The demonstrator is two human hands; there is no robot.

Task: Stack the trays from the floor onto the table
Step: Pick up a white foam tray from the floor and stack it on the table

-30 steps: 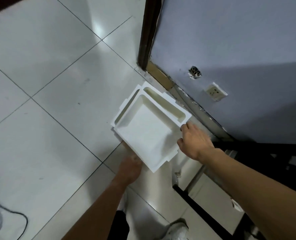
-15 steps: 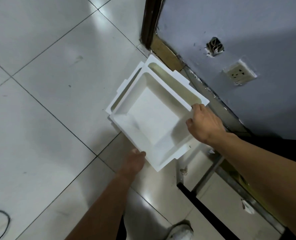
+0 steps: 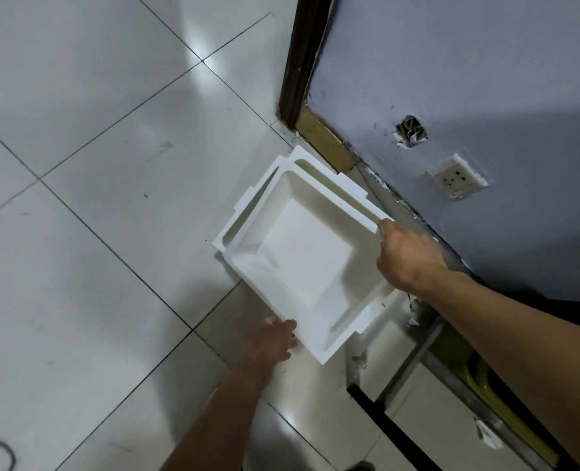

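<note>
Head view | progress: early, no tray is sitting on a table yet and no table is showing | right hand [image 3: 407,256] is gripping the upper foam tray [image 3: 309,260] by its wall-side rim, left hand [image 3: 271,341] is gripping its near edge | the tray is lying between the hands over a lower tray [image 3: 244,205] down at the floor | obstacles: a black metal frame [image 3: 383,413] is standing under the right forearm, likely crowding the lift; a wall socket [image 3: 458,180] is sitting beyond the right hand

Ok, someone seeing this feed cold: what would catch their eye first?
The top white tray, mid-frame, held by the right hand at its wall-side rim and the left hand at its near edge, over a second tray on the floor. Behind them, a wall socket and a ragged hole in the grey wall.
</note>
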